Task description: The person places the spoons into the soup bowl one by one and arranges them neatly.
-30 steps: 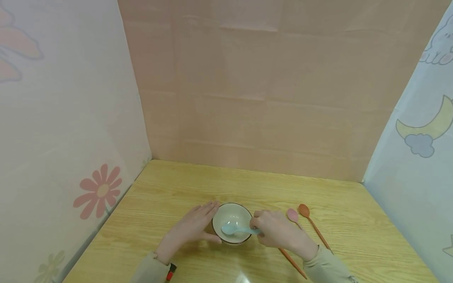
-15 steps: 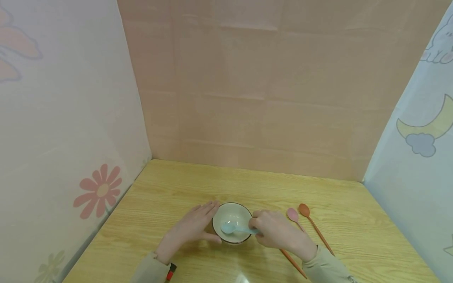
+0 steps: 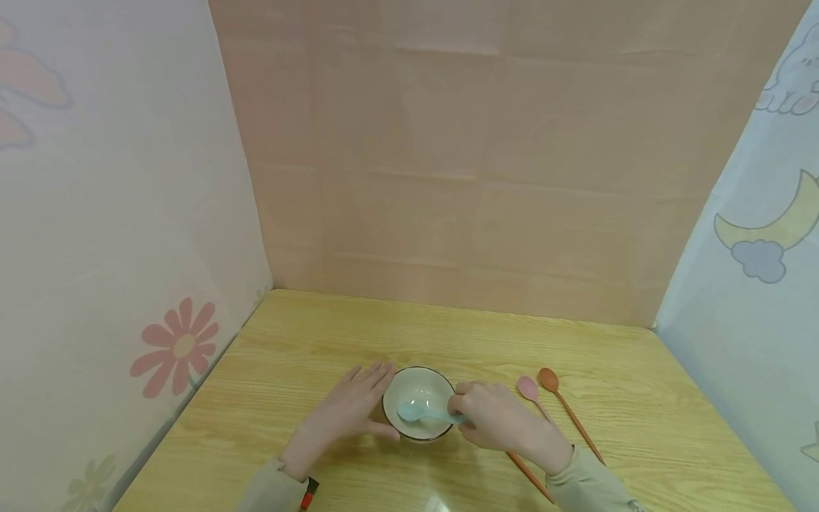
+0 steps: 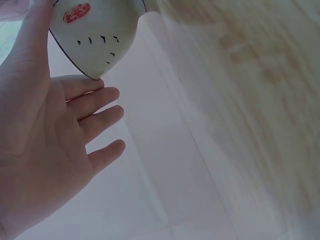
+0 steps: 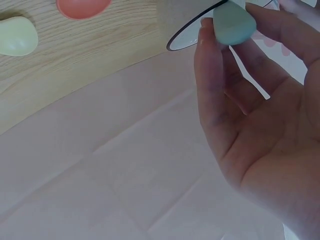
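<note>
A cream bowl [image 3: 409,384] with a dark rim stands on the table between both hands. My left hand [image 3: 352,405] lies along its left side, thumb and fingers spread with the fingers fairly straight. In the left wrist view, fingertips touch the rim of the patterned bowl [image 4: 97,37]. My right hand [image 3: 502,419] pinches the handle of a light blue spoon [image 3: 430,414] at the bowl's right edge. The spoon's head is inside the bowl. From the right wrist, the rounded handle end [image 5: 234,24] shows between thumb and fingers.
Right of the right hand lie a pink spoon [image 3: 528,388] and an orange spoon [image 3: 549,380]. Another orange handle [image 3: 530,478] runs out from under the right forearm. A small black and red item [image 3: 308,493] sits by the left sleeve. Cloth walls [image 3: 397,178] enclose the table [image 3: 333,320].
The light blue spoon's head has shifted very slightly left inside the bowl, along with the right hand. The left hand and bowl stay in place.
</note>
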A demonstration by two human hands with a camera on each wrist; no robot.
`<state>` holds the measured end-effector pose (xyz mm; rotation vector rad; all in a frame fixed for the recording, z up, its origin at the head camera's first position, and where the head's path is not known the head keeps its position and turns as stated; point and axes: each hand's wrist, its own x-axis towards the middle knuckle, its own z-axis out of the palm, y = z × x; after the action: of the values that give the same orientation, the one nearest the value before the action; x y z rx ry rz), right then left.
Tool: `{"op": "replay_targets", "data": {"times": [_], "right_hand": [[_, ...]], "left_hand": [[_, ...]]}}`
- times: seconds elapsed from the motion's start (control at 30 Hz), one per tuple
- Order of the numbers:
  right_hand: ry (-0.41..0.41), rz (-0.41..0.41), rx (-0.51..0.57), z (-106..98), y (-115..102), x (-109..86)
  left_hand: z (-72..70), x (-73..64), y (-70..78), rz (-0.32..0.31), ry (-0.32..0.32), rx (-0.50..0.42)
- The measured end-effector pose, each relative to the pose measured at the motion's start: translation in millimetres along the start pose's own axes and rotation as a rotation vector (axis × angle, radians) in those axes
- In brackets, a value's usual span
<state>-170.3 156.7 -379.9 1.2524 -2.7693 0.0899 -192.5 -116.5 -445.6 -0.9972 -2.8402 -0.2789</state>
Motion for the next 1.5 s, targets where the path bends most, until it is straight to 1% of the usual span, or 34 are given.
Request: {"op": "replay_targets", "data": {"times": [0.2, 0.37, 0.53, 0.77, 1.0, 1.27, 1.4, 1.5], "right_hand": [[0.003, 0.021, 0.025, 0.6, 2.0, -1.0], [0.064, 0.038, 0.022, -1.5, 4.9, -5.3], [0.094, 0.066, 0.021, -6.3, 7.1, -10.5], [0.113, 0.143, 0.002, -8.9, 11.1, -17.8], [0.184, 0.12, 0.084, -10.4, 16.4, -25.5], [0.205, 0.146, 0.042, -9.7, 24.2, -35.9], [0.229, 0.148, 0.025, -8.0, 30.6, -40.8], [0.231, 0.161, 0.044, -7.1, 36.1, -45.5]], "left_hand": [[-2.9, -0.6, 2.7, -0.004, -0.005, 0.036], [-1.4, -0.8, 2.1, 0.005, 0.004, 0.042], [-0.1, -0.9, 0.8, 0.007, 0.008, 0.046], [-0.9, -1.6, 0.3, 0.016, 0.012, 0.055], [-2.6, -2.4, 1.2, 0.024, 0.013, 0.042], [-1.9, -2.5, 0.9, 0.02, 0.018, 0.055], [-2.5, -2.9, 1.5, 0.021, 0.019, 0.06], [-3.1, -3.1, 2.2, 0.024, 0.023, 0.059]]}}
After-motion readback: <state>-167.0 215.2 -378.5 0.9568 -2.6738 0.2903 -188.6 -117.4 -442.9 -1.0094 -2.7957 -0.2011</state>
